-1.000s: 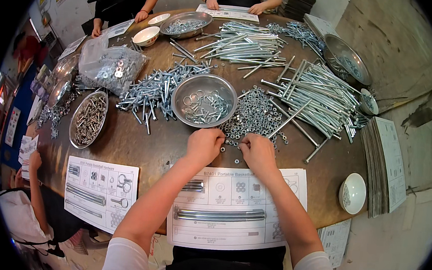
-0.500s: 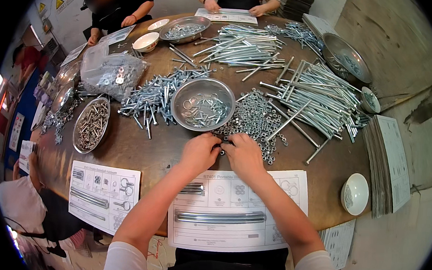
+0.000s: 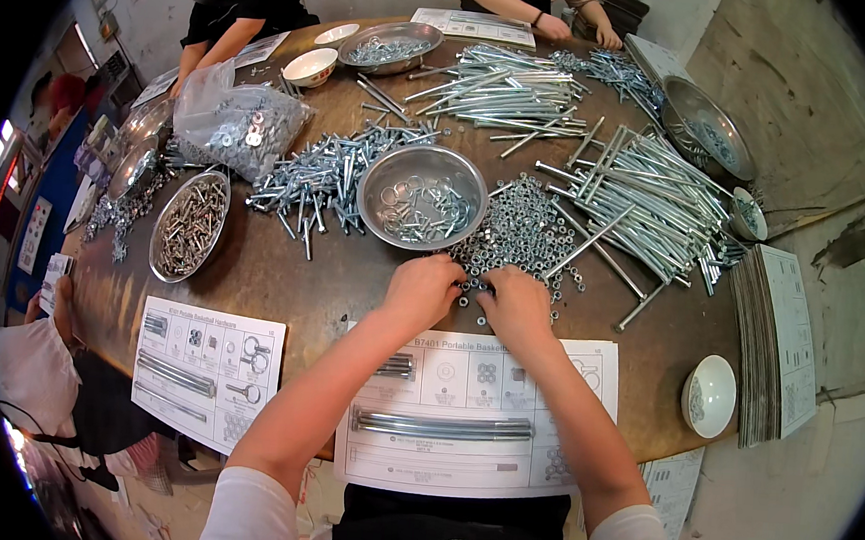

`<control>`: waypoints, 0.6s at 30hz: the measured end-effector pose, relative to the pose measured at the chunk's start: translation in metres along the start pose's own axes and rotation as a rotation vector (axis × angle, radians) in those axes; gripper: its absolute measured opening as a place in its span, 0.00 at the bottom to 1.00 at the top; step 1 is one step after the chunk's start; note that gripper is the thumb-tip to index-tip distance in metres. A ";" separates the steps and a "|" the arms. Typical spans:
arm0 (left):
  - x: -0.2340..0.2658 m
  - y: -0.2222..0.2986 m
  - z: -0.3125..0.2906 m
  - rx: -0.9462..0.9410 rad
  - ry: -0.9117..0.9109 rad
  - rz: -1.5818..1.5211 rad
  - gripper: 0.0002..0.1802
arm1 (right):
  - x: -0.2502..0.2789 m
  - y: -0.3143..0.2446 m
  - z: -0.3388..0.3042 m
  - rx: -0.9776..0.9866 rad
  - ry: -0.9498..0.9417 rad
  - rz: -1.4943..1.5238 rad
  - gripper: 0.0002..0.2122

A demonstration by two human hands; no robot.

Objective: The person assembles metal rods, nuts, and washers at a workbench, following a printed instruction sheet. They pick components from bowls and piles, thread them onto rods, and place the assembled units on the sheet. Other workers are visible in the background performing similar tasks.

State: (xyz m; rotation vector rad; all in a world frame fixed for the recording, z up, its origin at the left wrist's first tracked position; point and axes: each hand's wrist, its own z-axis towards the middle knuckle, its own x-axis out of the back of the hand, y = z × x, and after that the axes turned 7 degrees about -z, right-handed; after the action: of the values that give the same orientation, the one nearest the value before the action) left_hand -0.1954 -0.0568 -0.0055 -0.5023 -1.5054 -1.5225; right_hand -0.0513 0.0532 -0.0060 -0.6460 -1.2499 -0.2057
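Small hex nuts (image 3: pixel 526 221) lie heaped in the middle of the table, with a few loose ones at the near edge. My left hand (image 3: pixel 421 287) is at the heap's near left edge, fingers curled inward and closed. My right hand (image 3: pixel 516 302) rests just to its right, fingers bent down among the nuts. Whatever the fingertips hold is hidden. Behind my left hand stands a steel bowl (image 3: pixel 365 197) with eye bolts and rings in it. A printed hardware sheet (image 3: pixel 438 476) with pictures of bolts lies under my forearms.
Long bolts (image 3: pixel 648 205) are piled right, short bolts (image 3: pixel 334 173) left. An oval dish of small screws (image 3: pixel 189 226), a plastic bag of washers (image 3: pixel 237 126) and a white bowl (image 3: pixel 711 395) stand around. Stacked sheets (image 3: pixel 763 343) line the right edge. Co-workers sit across and at left.
My hands have moved slightly apart at the nuts. The view has shifted a little. The co-worker opposite has moved their hands right, off their sheet; the one at far left leans toward the plastic bag.
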 end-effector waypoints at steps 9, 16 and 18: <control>-0.008 -0.002 0.006 -0.045 -0.007 0.112 0.07 | 0.016 0.001 -0.026 0.029 0.067 0.226 0.06; 0.001 0.017 -0.012 -0.237 0.157 0.104 0.07 | 0.031 0.005 -0.085 0.317 -0.151 0.162 0.06; 0.006 0.034 -0.028 -0.231 0.173 0.026 0.07 | 0.032 0.007 -0.089 0.304 -0.147 0.149 0.07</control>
State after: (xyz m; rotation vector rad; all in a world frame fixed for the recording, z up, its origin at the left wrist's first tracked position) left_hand -0.1623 -0.0798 0.0136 -0.5064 -1.1942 -1.6842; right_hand 0.0343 0.0155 0.0064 -0.4934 -1.3337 0.1562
